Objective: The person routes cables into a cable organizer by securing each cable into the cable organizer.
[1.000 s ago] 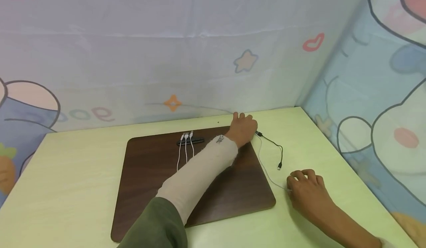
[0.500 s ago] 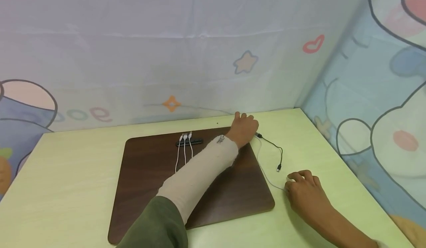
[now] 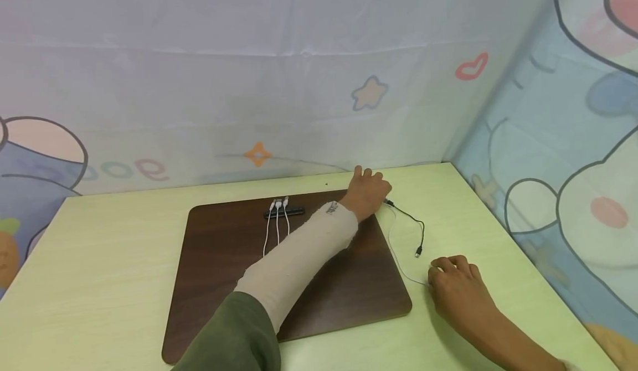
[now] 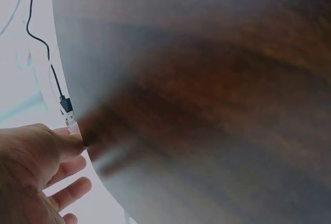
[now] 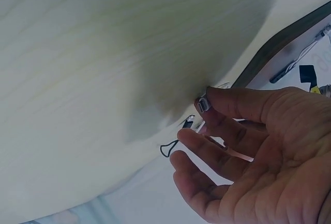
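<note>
My left hand (image 3: 366,194) reaches to the far right corner of a dark brown board (image 3: 349,282). In the left wrist view its thumb and forefinger pinch a white cable plug (image 4: 74,128) at the board's edge. Right beside those fingers lies one plug of a short black cable (image 3: 423,230), which trails across the table toward the front. A thin white cable (image 3: 411,278) curves along the board's right side from my left hand to my right hand (image 3: 461,293). Between right thumb and forefinger is a small metal-tipped plug (image 5: 203,103); the other fingers curl loosely.
On the board's far half lies a black strip (image 3: 298,211) with three white cables (image 3: 277,232) across it, their lower parts hidden by my left sleeve (image 3: 279,282). Pale table (image 3: 114,271) surrounds the board. A printed cloth (image 3: 199,83) hangs behind and at the right.
My left hand has shifted very slightly to the right at the board's corner. The right hand, both cables and the board stay about where they were.
</note>
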Demonstrator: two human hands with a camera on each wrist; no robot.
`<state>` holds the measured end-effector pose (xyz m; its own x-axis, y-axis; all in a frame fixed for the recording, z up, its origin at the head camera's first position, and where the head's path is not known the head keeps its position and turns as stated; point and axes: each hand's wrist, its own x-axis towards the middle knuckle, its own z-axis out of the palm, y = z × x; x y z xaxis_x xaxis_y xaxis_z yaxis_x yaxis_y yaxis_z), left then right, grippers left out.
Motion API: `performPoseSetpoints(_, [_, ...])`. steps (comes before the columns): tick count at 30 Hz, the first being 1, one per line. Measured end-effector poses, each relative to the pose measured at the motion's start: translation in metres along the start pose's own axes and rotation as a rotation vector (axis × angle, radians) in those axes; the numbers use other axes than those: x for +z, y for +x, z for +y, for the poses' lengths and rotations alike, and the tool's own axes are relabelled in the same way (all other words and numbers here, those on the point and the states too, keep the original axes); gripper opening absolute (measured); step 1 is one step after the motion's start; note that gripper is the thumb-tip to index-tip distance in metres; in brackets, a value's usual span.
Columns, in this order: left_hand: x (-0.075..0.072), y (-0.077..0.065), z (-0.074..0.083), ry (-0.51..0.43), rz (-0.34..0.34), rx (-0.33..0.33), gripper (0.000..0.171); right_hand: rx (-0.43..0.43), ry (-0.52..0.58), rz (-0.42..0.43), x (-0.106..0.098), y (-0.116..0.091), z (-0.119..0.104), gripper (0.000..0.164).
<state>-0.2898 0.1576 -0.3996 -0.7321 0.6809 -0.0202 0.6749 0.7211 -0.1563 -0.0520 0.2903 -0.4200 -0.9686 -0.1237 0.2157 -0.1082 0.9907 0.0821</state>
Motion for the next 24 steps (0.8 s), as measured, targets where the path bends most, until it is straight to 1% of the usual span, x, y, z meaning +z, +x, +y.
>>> performPoseSetpoints(4, [-0.001, 0.000, 0.000, 0.010, 0.007, -0.003, 0.030, -0.006, -0.002, 0.003, 0.000, 0.002, 0.002, 0.016])
performPoseSetpoints(8, [-0.004, 0.000, 0.003, 0.008, 0.025, 0.012, 0.034, -0.006, 0.003, -0.003, 0.000, 0.003, 0.004, 0.016])
performPoseSetpoints(14, [-0.008, -0.001, 0.007, 0.007, 0.014, 0.035, 0.039, 0.021, 0.029, -0.035, -0.004, 0.004, 0.006, 0.015])
performPoseSetpoints(20, [-0.008, -0.002, -0.001, -0.003, 0.031, 0.036, 0.037, 0.031, 0.072, -0.039, -0.008, 0.008, 0.005, 0.018])
performPoseSetpoints(24, [-0.008, -0.006, -0.009, -0.002, 0.055, 0.049, 0.031, 0.036, 0.090, -0.039, -0.009, 0.011, 0.004, 0.018])
